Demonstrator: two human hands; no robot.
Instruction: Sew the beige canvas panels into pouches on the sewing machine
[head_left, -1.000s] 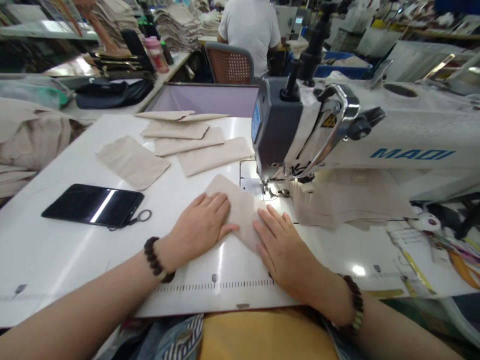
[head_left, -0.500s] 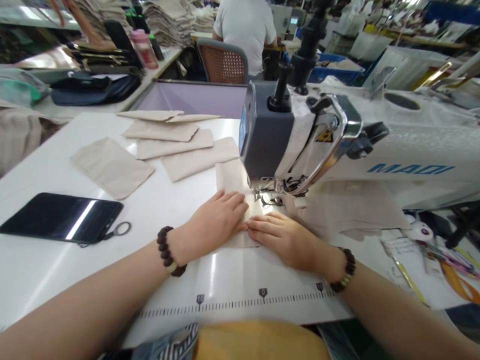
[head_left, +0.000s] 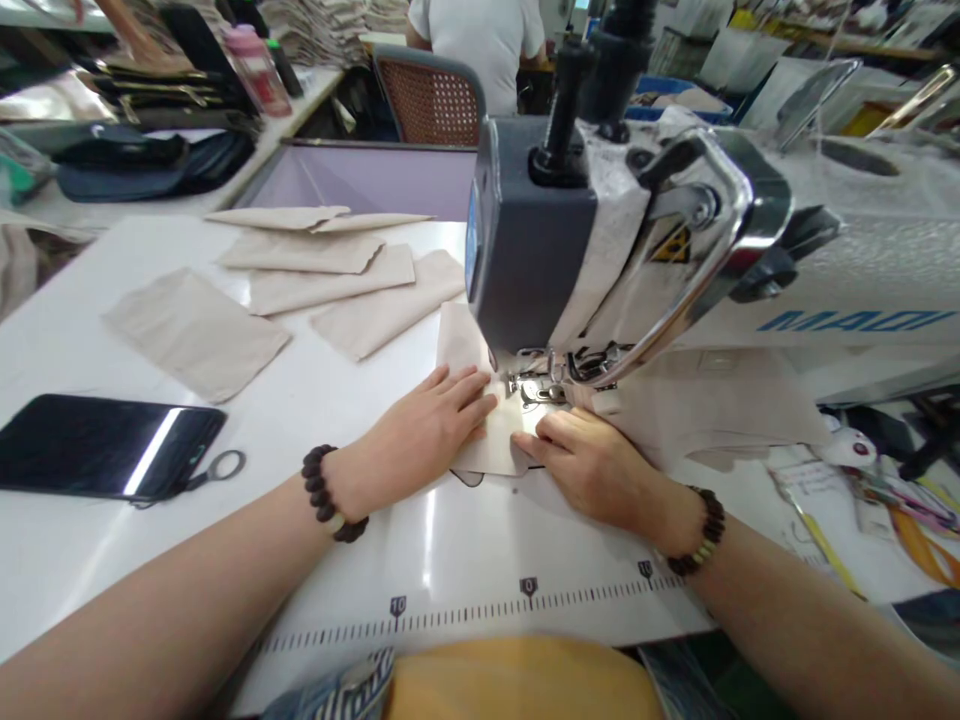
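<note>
A beige fabric piece [head_left: 491, 455] lies under the needle area of the sewing machine [head_left: 536, 240], beside the metal presser foot [head_left: 541, 390]. My left hand [head_left: 416, 425] rests flat on this piece, fingers stretched toward the foot. Just right of the foot, my right hand [head_left: 596, 465] has its fingers curled in, with one fingertip at the fabric's right edge. Whatever is inside those curled fingers is hidden. Another beige cloth [head_left: 735, 405] lies under the machine arm, right of my right hand.
Several folded beige pieces [head_left: 330, 285] and a single flat piece [head_left: 199, 335] lie on the left. Nearer is a black phone [head_left: 105, 445] with a ring strap. Pens and papers [head_left: 814, 510] are at right. A person in white [head_left: 476, 50] sits beyond a chair [head_left: 431, 95].
My right hand has gone from lying flat on the fabric to curled fingers, slightly farther right. My left hand stays flat on the piece. The view has shifted slightly.
</note>
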